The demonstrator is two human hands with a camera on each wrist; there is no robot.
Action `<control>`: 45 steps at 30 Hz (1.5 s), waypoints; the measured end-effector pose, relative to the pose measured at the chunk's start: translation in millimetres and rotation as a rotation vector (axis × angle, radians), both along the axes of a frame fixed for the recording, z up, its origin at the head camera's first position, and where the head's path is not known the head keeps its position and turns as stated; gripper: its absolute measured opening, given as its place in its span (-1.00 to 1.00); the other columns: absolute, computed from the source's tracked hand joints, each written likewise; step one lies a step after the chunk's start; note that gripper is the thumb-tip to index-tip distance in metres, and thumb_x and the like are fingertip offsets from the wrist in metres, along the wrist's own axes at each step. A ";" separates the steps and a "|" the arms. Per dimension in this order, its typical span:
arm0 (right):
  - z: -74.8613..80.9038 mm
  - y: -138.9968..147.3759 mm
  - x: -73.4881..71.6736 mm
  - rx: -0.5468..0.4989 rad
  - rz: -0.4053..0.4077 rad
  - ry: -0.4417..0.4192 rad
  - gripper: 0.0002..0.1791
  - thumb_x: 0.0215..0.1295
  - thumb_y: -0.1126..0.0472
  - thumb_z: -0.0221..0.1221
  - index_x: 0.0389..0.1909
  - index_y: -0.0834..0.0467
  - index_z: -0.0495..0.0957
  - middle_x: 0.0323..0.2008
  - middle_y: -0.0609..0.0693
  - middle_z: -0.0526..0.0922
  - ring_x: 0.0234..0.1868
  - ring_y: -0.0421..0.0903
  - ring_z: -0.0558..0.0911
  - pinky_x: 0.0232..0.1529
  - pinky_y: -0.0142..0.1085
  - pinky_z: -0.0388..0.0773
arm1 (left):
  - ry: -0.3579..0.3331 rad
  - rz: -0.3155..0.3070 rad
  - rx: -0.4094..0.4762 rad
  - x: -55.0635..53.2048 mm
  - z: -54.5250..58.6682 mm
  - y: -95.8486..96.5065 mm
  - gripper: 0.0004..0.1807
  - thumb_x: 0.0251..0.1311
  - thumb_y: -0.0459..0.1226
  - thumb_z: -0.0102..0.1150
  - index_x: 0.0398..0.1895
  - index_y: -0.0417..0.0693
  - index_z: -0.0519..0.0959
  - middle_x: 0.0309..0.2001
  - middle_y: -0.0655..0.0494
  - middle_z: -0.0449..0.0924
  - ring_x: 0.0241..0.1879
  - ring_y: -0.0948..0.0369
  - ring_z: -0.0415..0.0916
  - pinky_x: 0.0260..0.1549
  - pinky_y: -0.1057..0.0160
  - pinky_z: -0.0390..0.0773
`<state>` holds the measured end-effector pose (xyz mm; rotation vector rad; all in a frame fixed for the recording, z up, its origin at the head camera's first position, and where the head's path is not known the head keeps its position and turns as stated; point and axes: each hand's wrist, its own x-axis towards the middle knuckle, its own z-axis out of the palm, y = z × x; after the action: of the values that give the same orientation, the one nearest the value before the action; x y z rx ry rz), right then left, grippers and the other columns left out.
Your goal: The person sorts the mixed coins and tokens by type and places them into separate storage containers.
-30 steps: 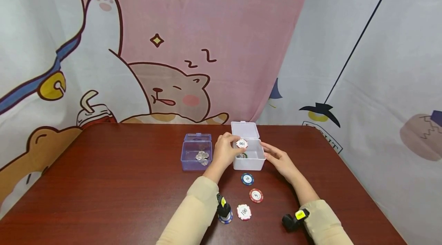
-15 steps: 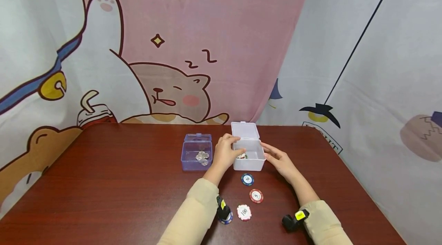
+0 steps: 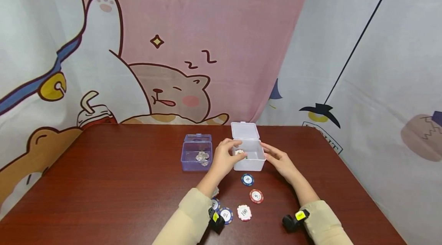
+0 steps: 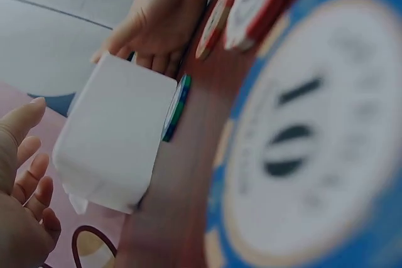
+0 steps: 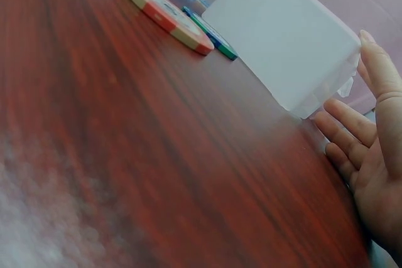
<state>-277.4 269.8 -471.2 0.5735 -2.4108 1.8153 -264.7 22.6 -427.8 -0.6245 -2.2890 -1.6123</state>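
Looks like poker chips (image 3: 256, 196) are going into the white box (image 3: 249, 165), which is sitting lid-up near the far edge of the table (image 3: 131, 168). The left hand (image 3: 223, 158) is hanging over its left side, fingers parted, gripping nothing; the right hand (image 3: 281, 163) is touching the right wall, fingers extended. I'd be keeping that brace light and releasing chips low. The purple box (image 3: 193, 166) is crowding the left, a blue chip (image 3: 247, 179) is lying just in front; bare table is stretching past the right hand.
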 end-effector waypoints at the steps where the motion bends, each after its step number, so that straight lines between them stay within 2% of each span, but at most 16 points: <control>1: -0.2 0.3 -0.1 0.002 0.001 0.002 -0.51 0.41 0.30 0.07 0.33 0.29 0.32 0.19 0.35 0.42 0.17 0.25 0.42 0.00 -0.42 0.43 | 0.006 -0.006 0.005 2.7 0.6 0.1 -0.54 -0.03 -0.23 0.47 -0.01 -0.19 0.64 -0.21 0.07 0.56 -0.25 -0.09 0.42 -0.35 0.31 0.38; 3: 0.0 0.6 0.0 0.002 0.000 0.002 -0.51 0.41 0.29 0.07 0.33 0.28 0.32 0.19 0.35 0.43 0.17 0.23 0.43 0.00 -0.42 0.43 | 0.022 -0.023 0.018 7.9 1.6 0.5 -0.55 -0.03 -0.25 0.47 -0.02 -0.17 0.65 -0.23 0.07 0.57 -0.30 -0.05 0.42 -0.37 0.30 0.39; 6: -0.1 0.8 0.3 0.007 -0.006 0.000 -0.51 0.40 0.28 0.08 0.33 0.26 0.33 0.18 0.33 0.44 0.15 0.14 0.46 0.00 -0.41 0.43 | 0.036 -0.051 0.050 15.5 1.7 1.2 -0.58 -0.04 -0.27 0.47 -0.04 -0.15 0.66 -0.27 0.10 0.56 -0.31 -0.04 0.44 -0.34 0.18 0.46; 11: 0.0 0.3 1.2 0.013 -0.014 -0.002 -0.50 0.39 0.26 0.10 0.32 0.24 0.35 0.18 0.31 0.45 0.12 -0.04 0.50 0.00 -0.41 0.44 | 0.030 -0.105 0.057 26.5 -0.7 2.3 -0.58 -0.05 -0.30 0.48 -0.06 -0.16 0.66 -0.25 -0.01 0.58 -0.26 -0.04 0.48 -0.25 -0.02 0.50; 15: 0.2 0.0 0.8 0.016 -0.018 -0.001 -0.51 0.39 0.26 0.11 0.32 0.24 0.35 0.18 0.30 0.46 0.13 0.00 0.50 0.00 -0.41 0.43 | 0.030 -0.140 0.020 35.7 -0.1 2.4 -0.59 -0.05 -0.27 0.48 -0.07 -0.17 0.67 -0.21 -0.03 0.60 -0.27 0.06 0.48 -0.25 0.02 0.51; 22: 2.0 -1.2 1.4 0.011 -0.002 0.003 -0.51 0.39 0.32 0.08 0.32 0.25 0.34 0.18 0.31 0.45 0.16 0.12 0.46 0.00 -0.41 0.43 | 0.016 -0.217 -0.037 49.6 -2.8 2.4 -0.58 -0.05 -0.26 0.48 -0.08 -0.20 0.67 -0.19 0.01 0.61 -0.24 0.02 0.51 -0.24 0.10 0.53; 27: 3.1 -1.1 1.9 0.006 -0.002 -0.003 -0.51 0.38 0.32 0.09 0.32 0.25 0.34 0.19 0.30 0.45 0.15 0.04 0.48 0.00 -0.41 0.43 | 0.001 -0.243 -0.107 53.2 -9.5 4.3 -0.58 -0.10 -0.27 0.51 -0.11 -0.20 0.68 -0.18 0.05 0.61 -0.26 0.07 0.50 -0.26 0.24 0.51; 33: 2.3 -0.5 1.7 0.000 0.002 0.004 -0.51 0.38 0.33 0.09 0.32 0.26 0.34 0.19 0.31 0.44 0.14 -0.06 0.49 0.01 -0.41 0.43 | 0.035 -0.264 -0.216 54.8 -16.6 7.9 -0.57 -0.14 -0.22 0.54 -0.15 -0.19 0.70 -0.27 0.06 0.61 -0.32 0.16 0.50 -0.33 0.44 0.42; 39: 1.6 -0.6 1.0 -0.017 0.008 0.013 -0.51 0.38 0.34 0.08 0.31 0.30 0.33 0.18 0.34 0.43 0.11 -0.15 0.50 0.00 -0.42 0.44 | -0.009 -0.286 -0.290 57.3 -21.8 8.7 -0.56 -0.16 -0.20 0.55 -0.15 -0.16 0.70 -0.28 0.21 0.58 -0.32 0.28 0.47 -0.32 0.46 0.40; 45: 0.8 -0.3 1.3 -0.015 0.005 0.007 -0.51 0.38 0.33 0.08 0.31 0.28 0.34 0.19 0.32 0.44 0.11 -0.16 0.50 0.00 -0.42 0.44 | -0.034 -0.316 -0.356 57.9 -27.4 9.2 -0.54 -0.20 -0.18 0.57 -0.15 -0.13 0.72 -0.30 0.22 0.57 -0.31 0.32 0.45 -0.30 0.47 0.39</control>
<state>-276.1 269.5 -470.3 0.5846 -2.3910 1.8289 -206.8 31.8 -455.3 -1.0966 -2.6332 -1.3462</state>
